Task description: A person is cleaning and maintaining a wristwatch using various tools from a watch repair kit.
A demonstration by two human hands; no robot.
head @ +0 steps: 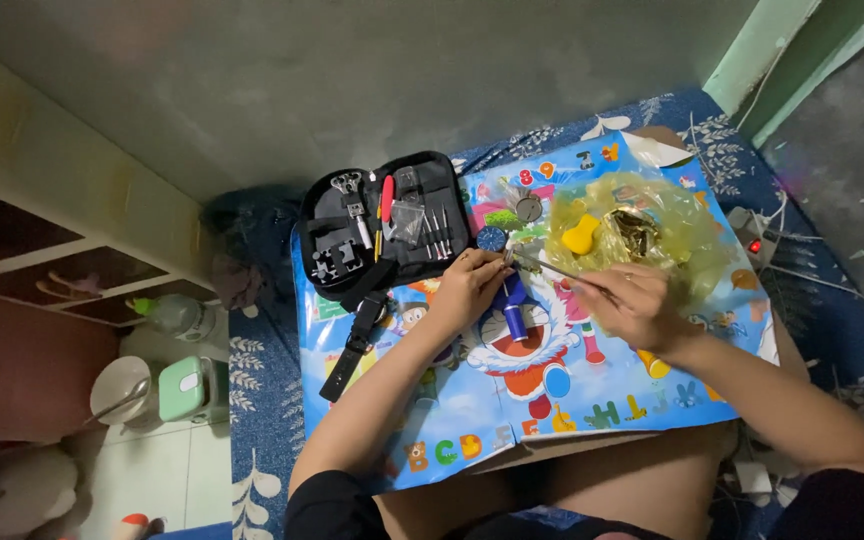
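On a colourful cartoon alphabet mat [592,400] spread over a blue leaf-patterned cloth [262,400], the left hand [467,288] pinches a small watch part [508,256], while the right hand [632,303] grips thin tweezers [550,267] touching it. Beside them lie an open black tool case [382,225], a black strap [355,345] and a yellow plastic bag [642,230]. Grey floor [352,80] lies beyond.

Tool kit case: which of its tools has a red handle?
The tool lying in the middle of the open black case; the slim drivers to its right are bare metal.
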